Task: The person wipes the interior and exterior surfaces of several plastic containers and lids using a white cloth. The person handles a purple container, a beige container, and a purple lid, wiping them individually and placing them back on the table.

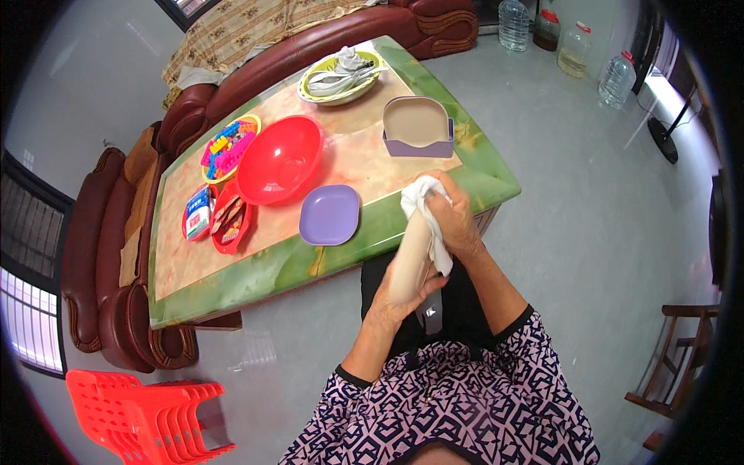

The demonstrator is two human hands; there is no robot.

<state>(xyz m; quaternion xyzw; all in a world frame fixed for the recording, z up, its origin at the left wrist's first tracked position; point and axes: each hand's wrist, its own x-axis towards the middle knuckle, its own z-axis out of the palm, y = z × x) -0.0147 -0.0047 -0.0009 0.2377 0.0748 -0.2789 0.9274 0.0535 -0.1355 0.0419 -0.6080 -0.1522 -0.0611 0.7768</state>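
Observation:
Over my lap, just off the table's near edge, my left hand (pixel 390 301) is closed around the lower end of a beige plate (pixel 411 262), tilted and seen nearly edge-on. My right hand (pixel 459 221) grips a white cloth (pixel 439 254) against the plate's upper end and side. On the table beyond my hands, a similar beige plate (pixel 416 122) stands in a purple holder (pixel 419 147); whether more stand behind it I cannot tell. A square purple plate (pixel 329 215) lies flat near the table edge, left of my hands.
The green-rimmed table (pixel 490 177) carries a large red bowl (pixel 280 160), a bowl of colourful toy bricks (pixel 229 151), a red basket of packets (pixel 231 219), a soft pack (pixel 199 211) and a bowl of spoons (pixel 341 81). Stacked red stools (pixel 147 415) stand at lower left.

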